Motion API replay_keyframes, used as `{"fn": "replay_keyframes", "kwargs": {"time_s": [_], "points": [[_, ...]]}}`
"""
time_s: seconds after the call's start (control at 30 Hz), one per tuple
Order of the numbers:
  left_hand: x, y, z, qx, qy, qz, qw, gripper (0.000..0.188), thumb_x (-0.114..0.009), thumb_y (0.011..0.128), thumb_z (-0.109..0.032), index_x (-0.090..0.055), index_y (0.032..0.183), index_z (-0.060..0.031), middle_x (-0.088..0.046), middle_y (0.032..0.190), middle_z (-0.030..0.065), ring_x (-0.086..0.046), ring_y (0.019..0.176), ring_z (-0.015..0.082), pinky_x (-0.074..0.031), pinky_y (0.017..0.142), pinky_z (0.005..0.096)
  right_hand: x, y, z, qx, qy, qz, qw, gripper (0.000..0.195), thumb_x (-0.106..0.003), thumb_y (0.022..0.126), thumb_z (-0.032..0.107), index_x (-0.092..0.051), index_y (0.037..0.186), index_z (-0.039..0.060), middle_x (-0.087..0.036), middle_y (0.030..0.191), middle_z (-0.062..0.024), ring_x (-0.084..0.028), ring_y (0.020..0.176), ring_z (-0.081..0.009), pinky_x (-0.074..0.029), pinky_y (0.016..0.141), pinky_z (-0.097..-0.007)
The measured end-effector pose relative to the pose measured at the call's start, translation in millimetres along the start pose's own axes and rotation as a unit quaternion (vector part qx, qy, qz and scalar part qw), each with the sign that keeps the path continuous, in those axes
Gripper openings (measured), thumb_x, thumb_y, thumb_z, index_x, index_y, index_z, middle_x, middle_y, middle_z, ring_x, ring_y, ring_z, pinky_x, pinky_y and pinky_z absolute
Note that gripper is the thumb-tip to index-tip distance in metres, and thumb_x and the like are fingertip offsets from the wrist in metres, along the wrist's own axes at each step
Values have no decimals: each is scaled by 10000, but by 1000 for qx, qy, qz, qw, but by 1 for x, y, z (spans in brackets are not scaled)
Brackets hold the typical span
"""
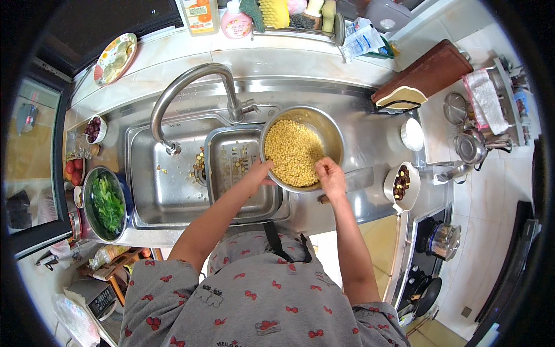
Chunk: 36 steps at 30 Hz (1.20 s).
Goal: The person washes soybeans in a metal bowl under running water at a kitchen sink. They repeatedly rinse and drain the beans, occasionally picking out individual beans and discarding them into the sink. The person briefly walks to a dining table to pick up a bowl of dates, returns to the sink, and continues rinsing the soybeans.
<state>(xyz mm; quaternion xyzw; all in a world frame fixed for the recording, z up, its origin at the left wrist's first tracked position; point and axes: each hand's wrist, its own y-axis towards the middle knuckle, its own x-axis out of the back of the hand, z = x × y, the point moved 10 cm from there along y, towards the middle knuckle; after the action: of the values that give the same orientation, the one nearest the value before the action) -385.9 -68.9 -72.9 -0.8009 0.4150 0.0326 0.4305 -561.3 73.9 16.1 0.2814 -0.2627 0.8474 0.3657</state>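
A stainless steel bowl [331,126] holds a heap of yellow soybeans [290,152]. It sits tilted over the right edge of the sink, partly above a rectangular metal basin [225,195]. My left hand [261,172] grips the bowl's left rim, its thumb on top and fingers beneath. At the near right rim is my right hand [331,177], its bent fingertips inside the bowl against the soybeans. Whether those fingers pinch anything is hidden. Beside and behind my right wrist lies a cleaver [360,178] on the counter.
A curved faucet [190,71] arches over the sink [160,186], where loose beans lie about the drain. Leafy greens [106,206] fill a bowl at the left. At the right are a white dish of dark red pieces [409,197], a small white bowl [412,134] and a cutting board [422,73].
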Motion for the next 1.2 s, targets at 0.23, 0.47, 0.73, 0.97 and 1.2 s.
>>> {"fn": "replay_keyframes", "kwargs": {"time_s": [0.23, 0.47, 0.73, 0.97, 1.2], "points": [[-6, -14, -1, -1, 18, 2, 1000, 689, -600, 848, -289, -263, 1398, -46, -453, 1311, 141, -549, 1105, 291, -585, 765, 407, -32, -4, 47, 90, -162, -32, 982, 97, -669, 785, 182, -645, 877, 170, -638, 877, -56, -619, 875, -278, -490, 738, -403], [4, -40, 8, 5, 21, -22, 1000, 936, -637, 855, -407, -33, 1489, -75, -336, 1409, 180, -480, 1180, 308, -573, 761, 388, 1, -4, 35, 119, -84, -109, 983, 46, -666, 728, 141, -651, 770, 131, -612, 810, -57, -602, 807, -274, -487, 710, -391], [16, -56, 16, -29, -2, -25, 999, 913, -614, 870, -414, -37, 1496, -84, -432, 1344, 194, -515, 1158, 292, -546, 803, 410, 31, 31, -7, 24, -102, -57, 993, 83, -625, 778, 172, -672, 834, 132, -682, 784, -101, -656, 745, -287, -508, 658, -388], [28, -84, 14, -30, -14, -87, 996, 751, -565, 919, -347, -140, 1487, -102, -501, 1273, 176, -567, 1091, 283, -544, 815, 402, -8, 53, 14, 85, -288, 7, 954, 136, -619, 801, 244, -686, 870, 149, -684, 830, -121, -655, 815, -313, -526, 719, -420], [21, -91, 14, -27, -10, -127, 992, 664, -554, 937, -309, -216, 1467, -97, -566, 1185, 167, -611, 1002, 266, -549, 786, 389, -39, 64, 1, 104, -259, 68, 958, 123, -625, 792, 255, -695, 829, 160, -681, 832, -114, -653, 790, -328, -519, 702, -442]]}}
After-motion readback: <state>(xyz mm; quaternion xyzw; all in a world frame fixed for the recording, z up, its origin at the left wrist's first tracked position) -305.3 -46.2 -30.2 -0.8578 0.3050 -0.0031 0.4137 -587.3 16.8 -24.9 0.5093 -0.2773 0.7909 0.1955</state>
